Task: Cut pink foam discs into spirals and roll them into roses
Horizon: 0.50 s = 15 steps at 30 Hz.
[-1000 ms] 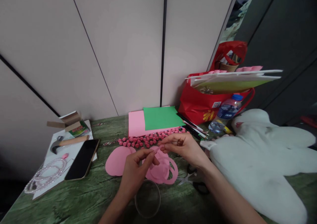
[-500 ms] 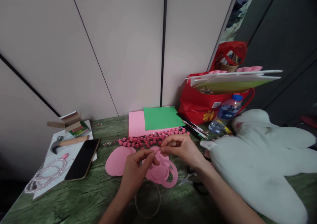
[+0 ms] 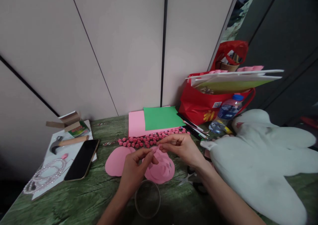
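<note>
While the green paper (image 3: 161, 118) lies flat near the wall, two bare hands work on its near side. The left hand (image 3: 137, 162) pinches a little pink paper strip (image 3: 156, 149) with its thumb and pointing finger. The right hand (image 3: 179, 147) pinches the other end, thumb and finger pressed together. Its other fingers bend close by. How the left hand's last fingers sit is hard to tell. So the strip is up between the hands, nearer than the green paper.

Just in front of the green paper are many tiny pink paper roses (image 3: 139, 142). Nearer than those lie a pink round paper (image 3: 115, 162) and a pink pile (image 3: 161, 172), then a clear ring (image 3: 147, 199). To the green paper's right stands a red bag (image 3: 192, 104). Well to its left are a black phone (image 3: 81, 160) and a hammer (image 3: 71, 141).
</note>
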### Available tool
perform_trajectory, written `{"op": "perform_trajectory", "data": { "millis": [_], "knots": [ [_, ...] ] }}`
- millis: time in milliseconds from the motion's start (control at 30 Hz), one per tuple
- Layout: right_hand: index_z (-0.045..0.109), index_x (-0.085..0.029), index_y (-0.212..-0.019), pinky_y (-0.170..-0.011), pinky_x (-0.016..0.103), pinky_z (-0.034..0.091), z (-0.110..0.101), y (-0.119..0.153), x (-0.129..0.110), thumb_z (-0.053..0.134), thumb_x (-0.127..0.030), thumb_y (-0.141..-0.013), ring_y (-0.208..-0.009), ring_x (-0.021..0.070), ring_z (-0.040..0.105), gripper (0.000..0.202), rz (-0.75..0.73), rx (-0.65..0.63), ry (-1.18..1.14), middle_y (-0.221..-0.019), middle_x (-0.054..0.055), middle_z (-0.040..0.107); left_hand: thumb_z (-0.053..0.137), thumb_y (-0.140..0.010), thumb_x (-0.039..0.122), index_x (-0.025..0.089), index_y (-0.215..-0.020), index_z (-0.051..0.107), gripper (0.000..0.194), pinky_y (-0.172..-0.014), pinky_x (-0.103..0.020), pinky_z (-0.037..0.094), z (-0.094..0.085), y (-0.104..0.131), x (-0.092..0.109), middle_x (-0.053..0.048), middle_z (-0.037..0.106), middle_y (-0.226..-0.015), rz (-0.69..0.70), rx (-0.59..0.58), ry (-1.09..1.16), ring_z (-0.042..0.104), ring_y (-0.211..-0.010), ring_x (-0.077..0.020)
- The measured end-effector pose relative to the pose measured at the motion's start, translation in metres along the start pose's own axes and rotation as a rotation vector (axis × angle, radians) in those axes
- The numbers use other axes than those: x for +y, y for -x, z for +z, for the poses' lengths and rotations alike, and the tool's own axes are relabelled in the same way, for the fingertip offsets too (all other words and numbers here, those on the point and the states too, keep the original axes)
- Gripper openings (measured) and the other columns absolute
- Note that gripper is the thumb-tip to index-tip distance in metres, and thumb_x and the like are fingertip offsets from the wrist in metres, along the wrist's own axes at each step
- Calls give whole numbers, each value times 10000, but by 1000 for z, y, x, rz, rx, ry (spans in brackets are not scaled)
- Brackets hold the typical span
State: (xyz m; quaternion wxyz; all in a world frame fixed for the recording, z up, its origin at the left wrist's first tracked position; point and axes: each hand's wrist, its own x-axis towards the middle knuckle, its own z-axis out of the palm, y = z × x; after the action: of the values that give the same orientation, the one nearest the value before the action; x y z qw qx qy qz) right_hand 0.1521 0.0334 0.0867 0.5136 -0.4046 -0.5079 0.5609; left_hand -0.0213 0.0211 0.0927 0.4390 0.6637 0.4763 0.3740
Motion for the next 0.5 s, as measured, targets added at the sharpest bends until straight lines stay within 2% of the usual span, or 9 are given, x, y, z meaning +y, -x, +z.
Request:
{"op": "perform_trajectory", "data": {
  "millis": [300,500],
  "knots": [
    [624,-151,-648,-527,215,512,1,-1,2,752,-246,-560,-505,93,598,183,-21,16,-41,-561,-17,639,524,-779,325,159,-664,641,234,-584,-225,432,2,1,0,-18,641,-625,3,-16,21,554,-600,-133],
    [674,-153,-654,-555,254,533,1,0,0,742,-273,-573,-528,122,616,160,-56,64,-9,-597,15,668,523,-774,323,161,-658,646,234,-561,-220,427,1,0,3,-15,641,-607,14,-5,19,549,-577,-129]
  ]
}}
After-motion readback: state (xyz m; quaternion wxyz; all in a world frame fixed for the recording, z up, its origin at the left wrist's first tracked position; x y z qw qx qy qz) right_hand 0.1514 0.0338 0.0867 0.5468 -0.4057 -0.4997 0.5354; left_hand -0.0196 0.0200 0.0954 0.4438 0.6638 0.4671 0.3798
